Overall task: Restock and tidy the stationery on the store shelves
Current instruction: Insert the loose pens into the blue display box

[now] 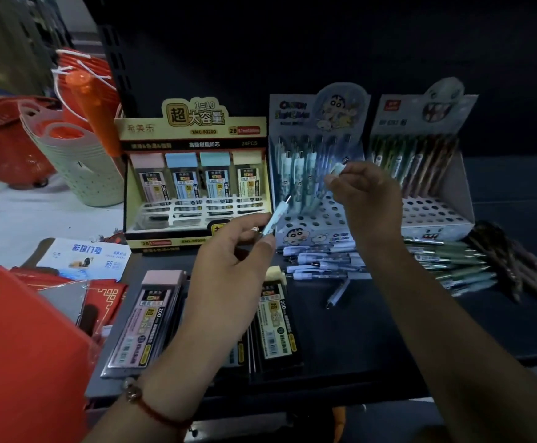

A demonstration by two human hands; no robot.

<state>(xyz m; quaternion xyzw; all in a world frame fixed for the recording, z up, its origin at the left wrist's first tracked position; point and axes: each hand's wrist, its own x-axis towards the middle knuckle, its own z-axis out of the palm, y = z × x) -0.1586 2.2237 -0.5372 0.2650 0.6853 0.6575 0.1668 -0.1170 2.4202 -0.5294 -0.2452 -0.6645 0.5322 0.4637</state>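
Pens (305,161) upright in cartoon display box (311,219), lead cases (196,183) in yellow box (193,135)

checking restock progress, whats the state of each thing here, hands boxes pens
left hand: pinches a pen, tip up
right hand: holds a pen over the cartoon display box
cartoon display box: partly filled, front holes empty
ghost display box: partly filled, front holes empty
lead display box: upright, four cases at the back
loose pens: lying on the shelf
lead cases: lying flat

Dark shelf back panel (324,43), pale floor (21,219) (left), dim light.
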